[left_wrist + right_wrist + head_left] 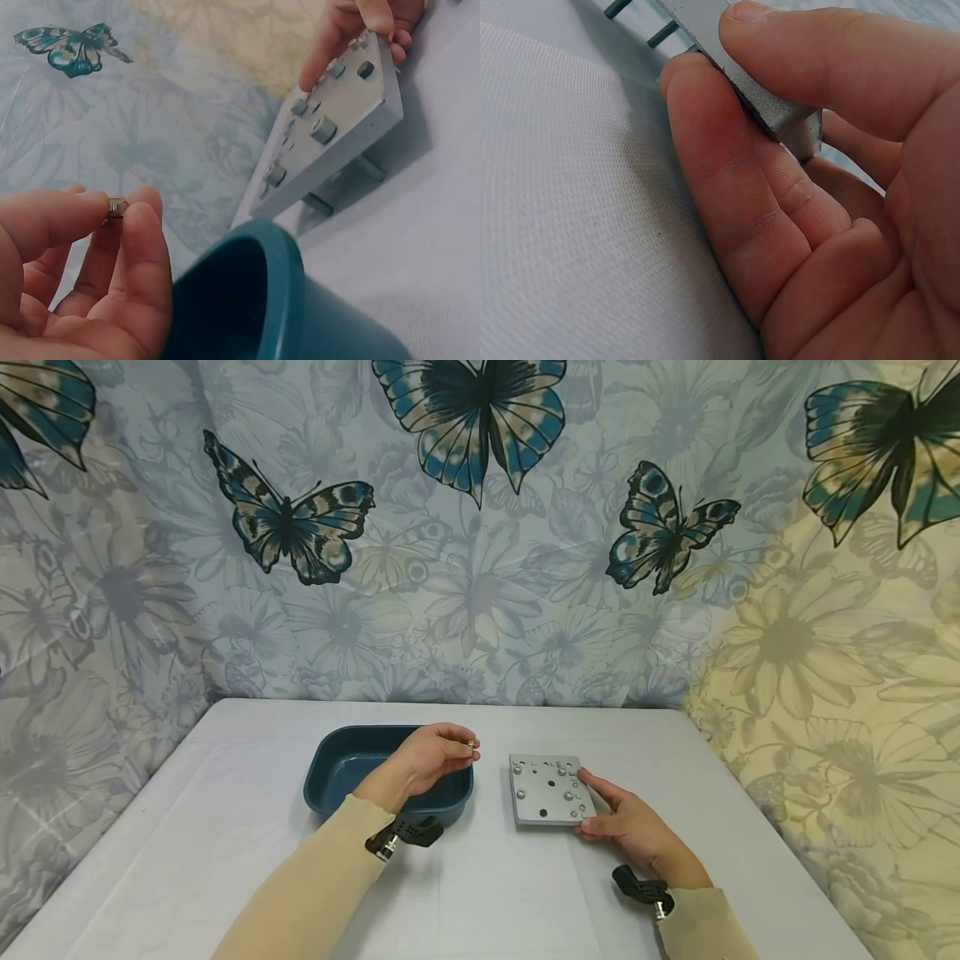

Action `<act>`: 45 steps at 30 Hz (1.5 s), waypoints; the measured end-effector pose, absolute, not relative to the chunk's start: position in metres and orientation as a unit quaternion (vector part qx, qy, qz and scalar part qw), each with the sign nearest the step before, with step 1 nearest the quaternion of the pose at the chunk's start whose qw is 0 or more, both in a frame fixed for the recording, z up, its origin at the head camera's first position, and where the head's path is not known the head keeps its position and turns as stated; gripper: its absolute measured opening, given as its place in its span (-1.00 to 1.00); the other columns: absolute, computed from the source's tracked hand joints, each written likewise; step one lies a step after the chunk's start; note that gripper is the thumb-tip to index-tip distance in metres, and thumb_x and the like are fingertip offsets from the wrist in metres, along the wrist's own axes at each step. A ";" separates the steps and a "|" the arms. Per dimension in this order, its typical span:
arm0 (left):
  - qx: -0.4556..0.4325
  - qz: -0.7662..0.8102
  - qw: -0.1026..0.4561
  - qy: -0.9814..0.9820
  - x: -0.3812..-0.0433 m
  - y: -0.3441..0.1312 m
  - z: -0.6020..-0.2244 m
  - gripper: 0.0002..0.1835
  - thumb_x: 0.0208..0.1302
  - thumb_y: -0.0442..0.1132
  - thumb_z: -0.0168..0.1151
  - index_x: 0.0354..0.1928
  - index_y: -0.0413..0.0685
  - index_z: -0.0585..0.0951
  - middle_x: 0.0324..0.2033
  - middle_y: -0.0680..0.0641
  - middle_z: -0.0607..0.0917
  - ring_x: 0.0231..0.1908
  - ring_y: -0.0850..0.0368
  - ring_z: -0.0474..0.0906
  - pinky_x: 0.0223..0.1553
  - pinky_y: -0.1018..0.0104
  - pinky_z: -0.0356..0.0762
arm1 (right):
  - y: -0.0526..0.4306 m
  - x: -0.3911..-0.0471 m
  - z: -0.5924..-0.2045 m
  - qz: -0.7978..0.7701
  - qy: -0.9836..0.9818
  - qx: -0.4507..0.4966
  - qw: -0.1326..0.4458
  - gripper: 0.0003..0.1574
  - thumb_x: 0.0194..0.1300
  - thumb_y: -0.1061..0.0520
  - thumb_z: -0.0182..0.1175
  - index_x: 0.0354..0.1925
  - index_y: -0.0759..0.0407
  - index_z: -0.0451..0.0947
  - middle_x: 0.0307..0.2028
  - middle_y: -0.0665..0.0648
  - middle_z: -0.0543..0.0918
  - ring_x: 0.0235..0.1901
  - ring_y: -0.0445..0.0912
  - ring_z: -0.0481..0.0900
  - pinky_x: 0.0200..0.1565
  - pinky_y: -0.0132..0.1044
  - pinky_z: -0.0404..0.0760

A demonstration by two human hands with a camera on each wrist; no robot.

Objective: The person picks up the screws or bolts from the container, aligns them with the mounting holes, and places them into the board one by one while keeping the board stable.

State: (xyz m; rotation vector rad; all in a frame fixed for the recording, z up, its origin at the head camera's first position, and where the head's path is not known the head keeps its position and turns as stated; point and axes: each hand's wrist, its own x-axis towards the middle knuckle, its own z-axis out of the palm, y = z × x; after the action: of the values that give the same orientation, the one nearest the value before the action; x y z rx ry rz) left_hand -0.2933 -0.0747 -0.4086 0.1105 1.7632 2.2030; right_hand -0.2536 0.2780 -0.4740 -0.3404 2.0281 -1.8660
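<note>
Between the thumb and fingertips of my left hand (435, 756) is a small screw (116, 208); its ridged thread shows in the left wrist view, the rest is covered by the fingers. That hand is above the right side of a dark teal bin (318, 785). My right hand (630, 827) grips a square grey metal plate (534, 802) at its right edge, thumb on the near corner. Bolt heads (324, 130) and dark holes dot the plate's top face. Bolt shanks (369, 168) stick out beneath it, holding it off the cloth in the left wrist view.
A white cloth covers the table (480, 893). The bin stands left of the plate, with a gap between them; its inside is partly hidden by my left arm. Behind the table hangs a butterfly-patterned curtain (480, 610). Each wrist bears a black camera mount (641, 887).
</note>
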 end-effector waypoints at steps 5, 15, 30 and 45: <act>0.051 0.753 0.164 0.636 -0.293 -0.060 -0.405 -0.80 0.33 -0.52 0.19 -0.03 -0.33 0.60 -0.02 -0.28 0.64 -0.18 0.02 0.68 -0.06 0.22 0.61 | 0.279 -0.252 -0.473 -0.660 0.721 -0.116 0.179 0.23 0.13 0.37 0.43 0.58 0.17 -0.06 0.52 0.32 -0.08 -0.11 0.14 0.68 -0.12 -0.19 0.67; 0.076 0.699 0.139 0.697 -0.293 -0.013 -0.401 -0.82 0.28 -0.46 0.31 -0.08 -0.25 0.68 -0.17 -0.13 0.72 -0.22 -0.01 0.68 -0.31 0.25 0.61 | 0.279 -0.251 -0.472 -0.649 0.732 -0.109 0.174 0.24 0.11 0.33 0.46 0.58 0.12 -0.02 0.52 0.29 -0.09 -0.11 0.15 0.68 -0.11 -0.19 0.67; 0.105 0.541 0.087 0.830 -0.291 0.033 -0.412 -0.84 0.22 -0.35 0.41 -0.16 -0.09 0.72 -0.33 0.11 0.64 -0.64 0.16 0.44 -0.63 0.35 0.47 | 0.276 -0.252 -0.471 -0.623 0.760 -0.096 0.161 0.23 0.09 0.25 0.50 0.57 0.06 0.05 0.50 0.28 0.05 -0.12 0.14 0.69 -0.11 -0.22 0.65; 0.176 0.407 0.019 0.896 -0.292 0.049 -0.419 -0.91 0.19 -0.32 0.43 -0.35 0.04 0.69 -0.39 0.17 0.65 -0.36 0.25 0.49 -0.36 0.40 0.46 | 0.276 -0.253 -0.472 -0.645 0.737 -0.102 0.172 0.21 0.12 0.32 0.46 0.57 0.11 0.01 0.45 0.40 0.08 -0.11 0.16 0.69 -0.12 -0.18 0.66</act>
State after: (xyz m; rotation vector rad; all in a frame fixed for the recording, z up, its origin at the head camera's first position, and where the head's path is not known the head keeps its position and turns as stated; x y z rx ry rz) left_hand -0.2920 0.0494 -0.4189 0.5476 2.7804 1.2637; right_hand -0.2527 0.2764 -0.4718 -0.2902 2.0924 -1.8314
